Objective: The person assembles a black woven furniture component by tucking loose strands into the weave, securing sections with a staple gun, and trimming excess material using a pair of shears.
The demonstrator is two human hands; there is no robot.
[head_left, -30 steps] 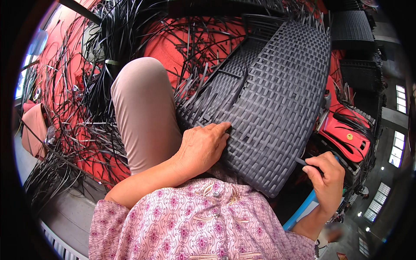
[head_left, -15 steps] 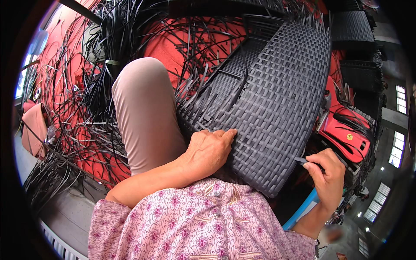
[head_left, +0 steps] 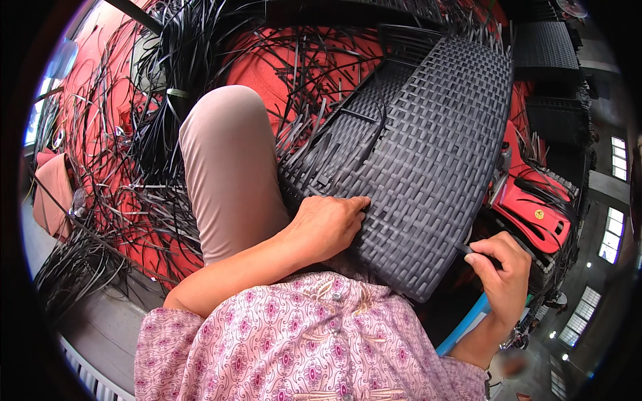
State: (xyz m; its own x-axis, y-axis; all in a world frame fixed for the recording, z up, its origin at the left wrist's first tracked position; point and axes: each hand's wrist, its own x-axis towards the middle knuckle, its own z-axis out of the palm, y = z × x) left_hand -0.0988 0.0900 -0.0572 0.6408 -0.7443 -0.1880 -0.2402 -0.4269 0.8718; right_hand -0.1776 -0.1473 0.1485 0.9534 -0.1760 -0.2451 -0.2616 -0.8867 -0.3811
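Note:
A dark grey woven rattan piece point(head_left: 445, 144), seemingly part of a chair frame, leans across in front of me, its near end close to my shirt. My left hand point(head_left: 328, 227) lies at its near left edge, fingers bent, the index finger pressed onto the weave; the other fingertips are mostly hidden. At the right edge my right hand point(head_left: 503, 267) pinches a flat dark strip point(head_left: 463, 248) between thumb and fingers; the strip runs into the panel's side. Loose strip ends point(head_left: 321, 164) stick out along the left side of the woven piece.
Red cloth point(head_left: 267, 63) beyond my knee is strewn with tangled black strips. A tied bundle of black strips point(head_left: 175, 80) stands left of the knee. At right are a red plastic seat-like object point(head_left: 538, 210) and a blue edge point(head_left: 468, 321). A pink bag-like item point(head_left: 53, 194) lies far left.
Both hands keep their holds, with the left fingers shifting slightly on the weave. The strip by my right hand shows at a slightly different angle. The whole view has moved a little.

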